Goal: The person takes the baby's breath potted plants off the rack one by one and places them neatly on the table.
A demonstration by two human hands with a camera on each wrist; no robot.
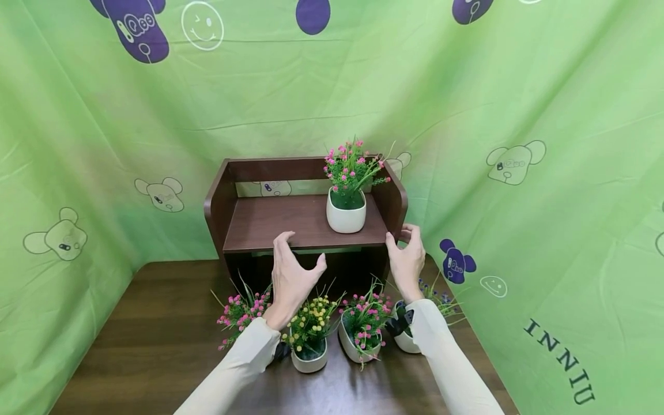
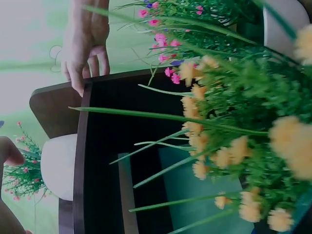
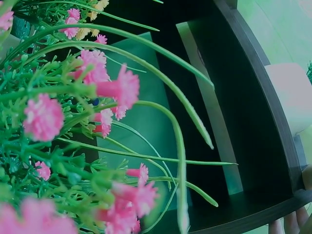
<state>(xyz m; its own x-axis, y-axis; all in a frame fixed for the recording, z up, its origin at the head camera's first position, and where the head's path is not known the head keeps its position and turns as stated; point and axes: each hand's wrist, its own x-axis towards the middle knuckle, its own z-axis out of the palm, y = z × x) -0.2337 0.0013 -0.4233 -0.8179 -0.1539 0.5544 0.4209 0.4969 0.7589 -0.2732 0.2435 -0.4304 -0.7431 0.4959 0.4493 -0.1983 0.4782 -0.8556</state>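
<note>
A white pot of pink artificial flowers (image 1: 346,219) stands on the right side of the dark brown shelf's (image 1: 280,222) upper board. My left hand (image 1: 291,279) hovers in front of that board's front edge, thumb and fingers spread apart with nothing between them. My right hand (image 1: 407,262) is at the shelf's right front corner; its thumb lies on the front edge and its fingers go round the outer side panel. In the left wrist view the right hand (image 2: 87,46) also grips this corner. Part of the right hand's fingers (image 3: 291,224) shows in the right wrist view.
On the wooden table (image 1: 155,311) before the shelf stand several potted flowers: a pink one (image 1: 241,314) at left, a yellow one (image 1: 309,364), another pink one (image 1: 358,346) and a purple one (image 1: 407,344) under the right wrist. A green printed cloth (image 1: 290,92) hangs behind.
</note>
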